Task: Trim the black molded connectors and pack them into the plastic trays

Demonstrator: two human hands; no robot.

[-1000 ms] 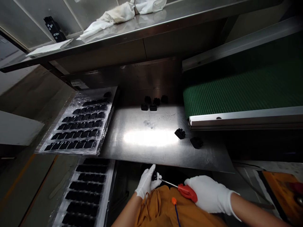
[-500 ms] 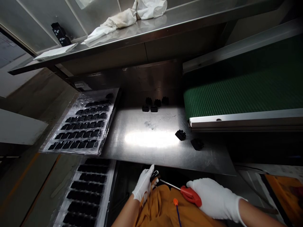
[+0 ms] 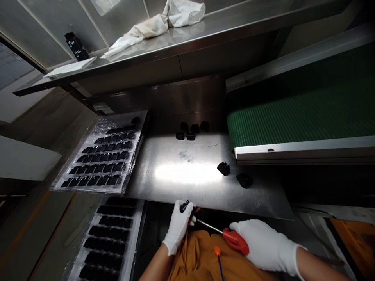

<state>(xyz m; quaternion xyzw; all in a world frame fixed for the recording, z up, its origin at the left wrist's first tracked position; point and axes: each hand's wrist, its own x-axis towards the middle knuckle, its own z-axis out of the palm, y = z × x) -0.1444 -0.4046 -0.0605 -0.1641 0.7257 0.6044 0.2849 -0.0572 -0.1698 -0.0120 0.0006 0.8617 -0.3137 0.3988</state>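
Observation:
My left hand (image 3: 179, 226), in a white glove, is closed around a small black plastic part (image 3: 184, 206) at the table's front edge. Wrapped in my gloved right hand (image 3: 263, 246) is a red-handled tool (image 3: 235, 240) with a thin metal shaft. The shaft points left, and its end lies close beside my left hand; whether it touches anything cannot be made out. On the metal table (image 3: 164, 156), several black parts (image 3: 190, 135) stand in a group toward the back. Two more black parts (image 3: 224, 168) lie at the right.
A plastic-covered tray (image 3: 96, 156) with rows of black pieces sits at the left, and another tray (image 3: 105, 238) lies below it. A green conveyor belt (image 3: 293, 113) runs at the right. White cloths (image 3: 155, 26) lie on the metal shelf (image 3: 187, 43) above.
My left hand has moved slightly up toward the table edge and turned, so the black part now shows on top between the fingers. My right hand and the tool have hardly moved.

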